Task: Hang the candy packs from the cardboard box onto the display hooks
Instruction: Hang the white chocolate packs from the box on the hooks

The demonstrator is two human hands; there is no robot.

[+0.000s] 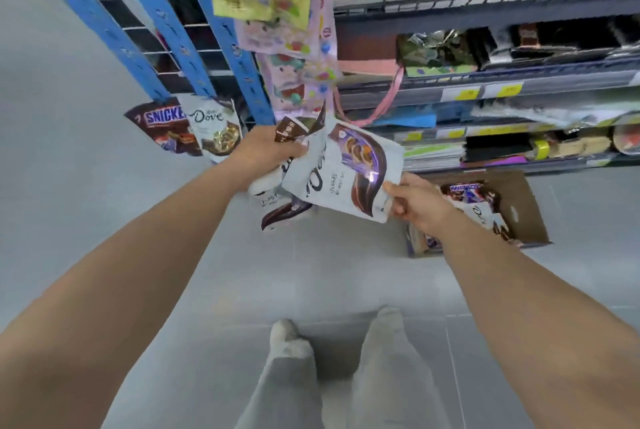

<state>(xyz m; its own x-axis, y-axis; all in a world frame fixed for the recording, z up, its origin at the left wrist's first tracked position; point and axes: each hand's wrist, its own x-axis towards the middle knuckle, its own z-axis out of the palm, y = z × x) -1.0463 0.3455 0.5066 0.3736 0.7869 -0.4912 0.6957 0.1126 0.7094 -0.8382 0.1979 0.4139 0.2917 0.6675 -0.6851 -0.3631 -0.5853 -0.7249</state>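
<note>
- left hand (266, 148) was clamped on a bunch of candy packs (287, 186), gripping them near their top edges
- right hand (415, 203) pinched the bottom corner of a white dove pack (341, 172), held tilted between both hands
- cardboard box (526, 206) sat on the floor just past the right hand, with more snickers and dove packs inside
- a snickers pack (162, 127) and another dove pouch (214, 130) already hung by the blue shelf upright (239, 57)
- pastel candy bags (287, 30) hung above the hands
</note>
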